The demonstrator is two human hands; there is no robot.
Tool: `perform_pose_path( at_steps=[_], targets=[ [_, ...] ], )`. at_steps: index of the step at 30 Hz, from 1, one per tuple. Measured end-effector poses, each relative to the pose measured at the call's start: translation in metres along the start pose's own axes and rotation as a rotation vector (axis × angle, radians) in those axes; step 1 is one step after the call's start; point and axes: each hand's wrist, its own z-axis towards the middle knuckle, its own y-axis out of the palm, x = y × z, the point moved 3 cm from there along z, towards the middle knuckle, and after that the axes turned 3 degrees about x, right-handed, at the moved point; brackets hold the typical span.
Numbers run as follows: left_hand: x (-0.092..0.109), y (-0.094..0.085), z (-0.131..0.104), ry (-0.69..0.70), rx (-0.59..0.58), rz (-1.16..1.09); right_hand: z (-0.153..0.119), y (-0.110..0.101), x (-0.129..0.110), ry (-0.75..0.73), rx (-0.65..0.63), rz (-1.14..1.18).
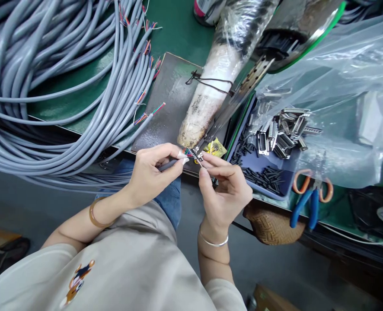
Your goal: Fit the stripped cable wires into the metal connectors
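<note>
My left hand (154, 166) pinches the end of a grey cable (167, 164), whose stripped coloured wires (187, 152) stick out at the fingertips. My right hand (224, 188) meets it from the right, its fingers closed on a small metal connector piece (198, 157) at the wire ends. Both hands sit just below the tip of a wrapped, stained machine nose (204, 108) at the bench edge.
A big bundle of grey cables (49, 86) with stripped ends fills the left of the green bench (178, 30). A blue tray (266, 172) holds black sleeves. A clear bag of metal connectors (285, 129) lies right, with blue-handled pliers (308, 203) beside it.
</note>
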Motion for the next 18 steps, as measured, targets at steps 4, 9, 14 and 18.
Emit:
perform_pose_path(
  at_steps=[4, 9, 14, 18],
  targets=[
    [0.0025, 0.0003, 0.0014, 0.045, 0.007, 0.001, 0.0047, 0.0016, -0.0032, -0.028, 0.003, 0.005],
    [0.0065, -0.0014, 0.0038, 0.040, 0.013, -0.001, 0.0095, 0.0016, -0.0071, -0.044, -0.012, -0.043],
    [0.0054, -0.0021, 0.0035, -0.017, -0.014, -0.014, 0.0083, -0.0004, -0.0055, -0.049, -0.013, -0.053],
    [0.0023, -0.0012, 0.0014, -0.047, -0.031, -0.015, 0.0070, -0.0005, -0.0018, -0.041, -0.023, -0.056]
  ],
)
